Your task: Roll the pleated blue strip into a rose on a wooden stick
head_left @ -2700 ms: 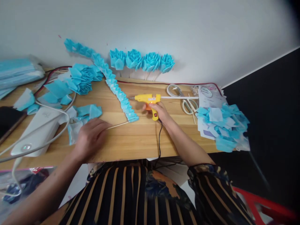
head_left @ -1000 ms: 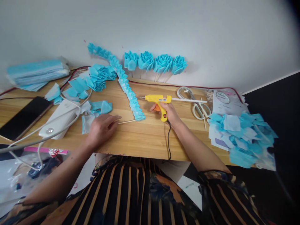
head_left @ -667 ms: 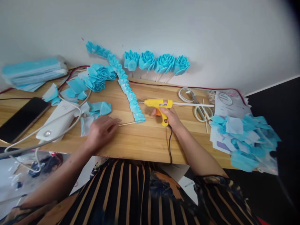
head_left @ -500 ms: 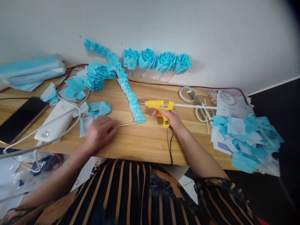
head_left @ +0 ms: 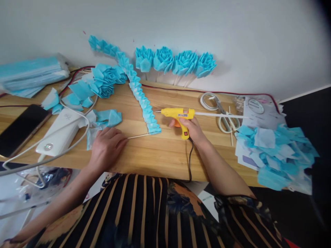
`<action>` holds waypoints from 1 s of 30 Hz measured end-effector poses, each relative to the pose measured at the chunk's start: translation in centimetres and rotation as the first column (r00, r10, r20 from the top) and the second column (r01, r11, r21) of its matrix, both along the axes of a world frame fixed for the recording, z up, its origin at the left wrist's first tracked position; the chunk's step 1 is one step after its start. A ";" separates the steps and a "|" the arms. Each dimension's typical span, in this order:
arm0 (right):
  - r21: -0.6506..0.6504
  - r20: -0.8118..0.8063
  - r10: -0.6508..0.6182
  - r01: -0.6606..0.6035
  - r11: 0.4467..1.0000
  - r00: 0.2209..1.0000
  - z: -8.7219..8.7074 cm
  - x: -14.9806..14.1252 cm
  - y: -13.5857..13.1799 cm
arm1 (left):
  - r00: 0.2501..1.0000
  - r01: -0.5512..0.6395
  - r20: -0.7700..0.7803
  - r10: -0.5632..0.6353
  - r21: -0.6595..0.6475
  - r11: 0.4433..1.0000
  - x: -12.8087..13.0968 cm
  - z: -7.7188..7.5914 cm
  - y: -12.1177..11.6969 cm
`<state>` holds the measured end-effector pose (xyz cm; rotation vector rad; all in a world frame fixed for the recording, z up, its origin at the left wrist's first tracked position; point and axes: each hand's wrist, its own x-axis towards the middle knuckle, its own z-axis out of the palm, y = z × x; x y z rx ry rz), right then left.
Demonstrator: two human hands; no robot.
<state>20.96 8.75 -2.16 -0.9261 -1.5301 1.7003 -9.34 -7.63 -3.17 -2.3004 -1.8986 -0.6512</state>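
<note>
**We Grip Glue Gun (head_left: 178, 113) Beside Blue Strip (head_left: 141, 96)**

At our worktop (head_left: 155, 155), with directions read from the glue gun, our right hand (head_left: 193, 129) is wrapped around the yellow grip, fingers near the orange trigger. The nozzle points to nine o'clock, just beside the blue strip; a white glue stick (head_left: 219, 115) runs out of the back toward three.

Our left hand (head_left: 106, 144) lies low on the worktop, between eight and nine, fingers close together and slightly bent. A thin stick (head_left: 138, 136) stretches from its fingertips to the near end of the strip; we cannot tell whether they pinch it. From that end, the folded strip climbs toward eleven, its far part against the wall (head_left: 245, 44).

Four blue roses (head_left: 164, 60) on stems line the wall near twelve, while more blossoms (head_left: 104, 80) lie bunched at ten. The tape roll (head_left: 204, 102) sits between two and three and the scissors (head_left: 227, 123) at three, under the glue stick. Beyond them, blue scraps (head_left: 281, 148) are heaped over papers (head_left: 258, 113), between three and four.

Toward nine are a white device (head_left: 59, 132) and, farther out, a dark phone (head_left: 23, 129); a blue pack (head_left: 31, 74) lies between nine and ten.
</note>
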 end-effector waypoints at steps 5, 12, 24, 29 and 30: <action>0.001 -0.007 -0.013 0.013 1.000 1.000 0.3 0.0 -0.1 | 1.000 0.020 0.007 -0.020 0.031 0.999 0.3 0.0 0.1; 0.036 0.001 0.002 -0.002 0.999 1.000 0.4 0.1 -0.1 | 0.995 0.072 0.060 -0.075 0.045 0.996 0.3 0.0 0.0; 0.002 0.042 0.039 -0.039 0.999 0.998 0.7 0.3 -0.1 | 0.995 0.053 0.088 -0.055 0.027 0.998 0.4 -0.5 -0.2; 0.041 0.051 0.113 -0.116 0.992 0.992 1.0 0.7 -0.1 | 0.994 0.046 0.095 -0.046 -0.001 0.999 0.3 -0.5 -0.2; 0.047 0.059 0.131 -0.134 0.990 0.990 1.0 0.8 -0.1 | 0.994 0.048 0.098 -0.047 -0.004 0.999 0.3 -0.5 -0.1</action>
